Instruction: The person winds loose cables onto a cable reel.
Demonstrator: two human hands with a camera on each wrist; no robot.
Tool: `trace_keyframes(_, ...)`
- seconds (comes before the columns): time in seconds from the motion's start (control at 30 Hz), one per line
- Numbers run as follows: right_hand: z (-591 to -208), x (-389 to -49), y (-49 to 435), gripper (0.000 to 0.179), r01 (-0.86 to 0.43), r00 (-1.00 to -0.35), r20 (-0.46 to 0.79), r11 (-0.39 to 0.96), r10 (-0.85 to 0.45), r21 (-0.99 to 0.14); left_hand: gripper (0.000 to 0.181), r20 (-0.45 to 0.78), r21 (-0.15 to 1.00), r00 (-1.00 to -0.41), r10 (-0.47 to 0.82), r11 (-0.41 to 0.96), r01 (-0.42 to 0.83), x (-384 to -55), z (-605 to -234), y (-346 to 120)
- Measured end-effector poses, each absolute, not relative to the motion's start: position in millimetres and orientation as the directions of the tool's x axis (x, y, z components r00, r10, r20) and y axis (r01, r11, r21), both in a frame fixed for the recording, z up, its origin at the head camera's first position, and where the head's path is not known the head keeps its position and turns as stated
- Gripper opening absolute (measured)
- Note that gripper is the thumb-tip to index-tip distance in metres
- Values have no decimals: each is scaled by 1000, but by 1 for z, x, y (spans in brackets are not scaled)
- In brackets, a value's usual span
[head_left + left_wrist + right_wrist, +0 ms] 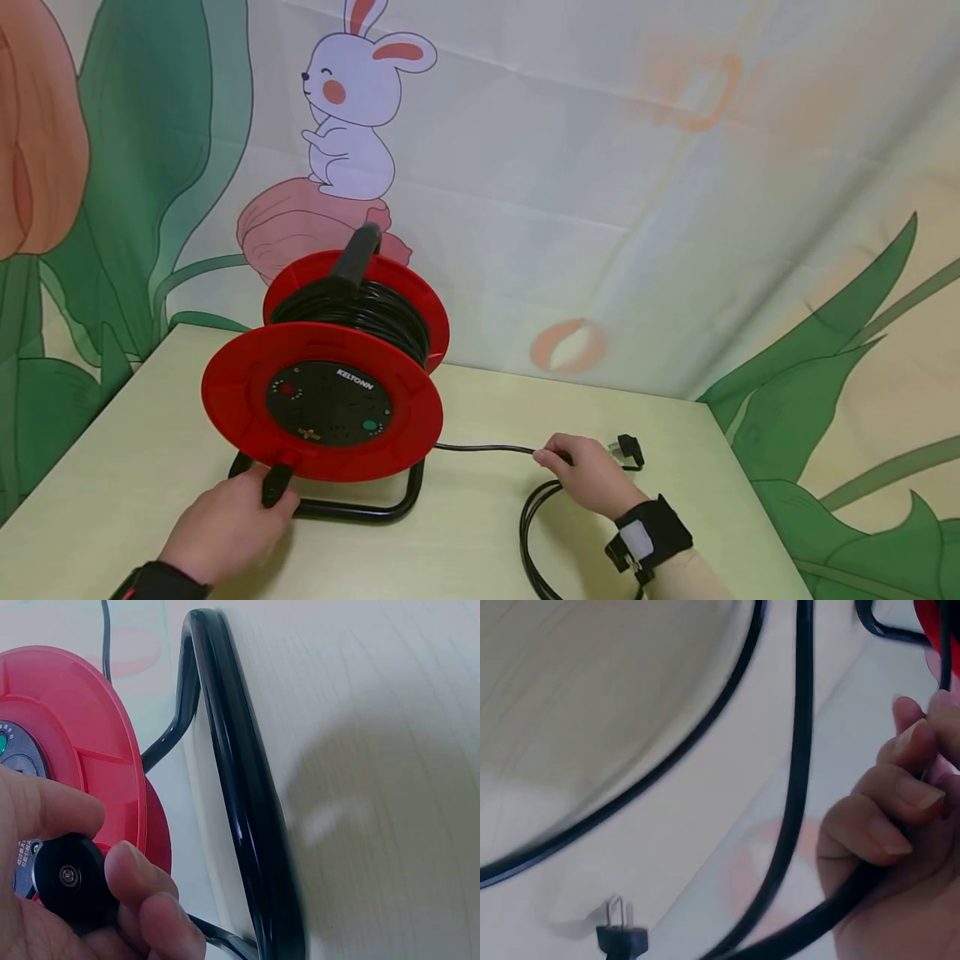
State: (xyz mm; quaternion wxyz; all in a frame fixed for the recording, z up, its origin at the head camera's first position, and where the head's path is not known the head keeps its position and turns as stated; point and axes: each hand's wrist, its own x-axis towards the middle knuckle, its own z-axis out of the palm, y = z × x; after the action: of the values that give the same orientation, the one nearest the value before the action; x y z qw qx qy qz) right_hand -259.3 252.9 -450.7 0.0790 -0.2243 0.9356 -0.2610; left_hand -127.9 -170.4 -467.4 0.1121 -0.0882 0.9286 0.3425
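— Where is the reel point(330, 404) being supported?
— On the counter point(442, 558), by its stand point(360, 512), presumably so its turning is not being blocked.
— How is the knob point(277, 486) being held?
— It is being gripped by the curled left hand point(232, 523), probably for leverage.
— And the cord point(483, 448)?
— It is being held in the curled right hand point(588, 475), seemingly for tension, while the plug point(632, 450) is being left nearby.

Right of the reel point(322, 400), the plug point(632, 451) apparently touches the table point(480, 550).

The head view's bottom edge crops the cable point(523, 537).
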Motion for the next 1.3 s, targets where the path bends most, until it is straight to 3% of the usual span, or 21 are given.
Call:
trace_keyframes(0.17, -428, -259, 284, 28, -240, -925, -81, 738, -371, -631, 32, -260, 618, -961, -89, 750, -237, -127, -469, -171)
trace_keyframes(0.33, -397, -254, 322, 42, -20, -929, -196, 573, -313, -819, 29, -261, 611, -961, -94, 755, -240, -126, -470, -174)
trace_keyframes(0.5, -374, -247, 354, 43, 36, -918, -216, 472, -334, -881, 32, -250, 604, -965, -85, 765, -223, -126, -469, -176)
trace_keyframes(0.6, -375, -246, 367, 42, 34, -935, -217, 537, -281, -843, 35, -244, 602, -966, -82, 768, -217, -126, -469, -177)
trace_keyframes(0.73, -391, -246, 373, 38, -96, -966, -118, 740, -232, -666, 37, -253, 616, -964, -85, 754, -228, -126, -469, -179)
trace_keyframes(0.83, -405, -249, 370, 32, -183, -970, -29, 810, -239, -558, 38, -267, 631, -960, -85, 737, -241, -126, -470, -181)
trace_keyframes(1.0, -420, -252, 365, 27, -217, -973, 48, 832, -224, -511, 42, -270, 654, -960, -79, 716, -243, -128, -470, -187)
trace_keyframes(1.3, -429, -251, 351, 23, -246, -966, 61, 819, -251, -519, 44, -235, 678, -969, -81, 700, -223, -127, -461, -201)
